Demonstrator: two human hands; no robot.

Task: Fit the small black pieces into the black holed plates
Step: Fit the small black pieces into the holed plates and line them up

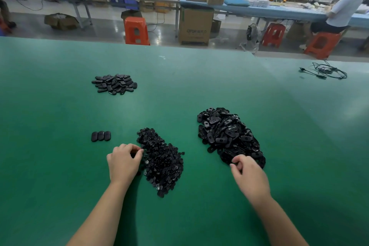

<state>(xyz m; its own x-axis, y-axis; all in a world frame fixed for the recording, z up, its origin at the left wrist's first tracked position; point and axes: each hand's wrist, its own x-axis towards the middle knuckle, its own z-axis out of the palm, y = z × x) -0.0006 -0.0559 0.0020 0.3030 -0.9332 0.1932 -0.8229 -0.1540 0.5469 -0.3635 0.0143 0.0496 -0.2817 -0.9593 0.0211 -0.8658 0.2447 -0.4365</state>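
Observation:
A heap of small black pieces [161, 162] lies in front of me on the green table [60, 166]. My left hand [123, 163] sits at the heap's left edge with curled fingers pinching at the pieces. To the right spreads a bigger heap of black holed plates [225, 134]. My right hand [249, 173] rests at that heap's near edge, its fingers curled round a plate. Three black plates [100, 136] lie side by side in a row left of the small pieces. A further pile of black plates [114, 84] sits at the far left.
A tangled black cable [327, 71] lies at the far right of the table. Beyond the table's far edge stand orange stools [136, 31], a cardboard box [195, 25] and long benches. A person in a white shirt [343, 10] sits at the right bench.

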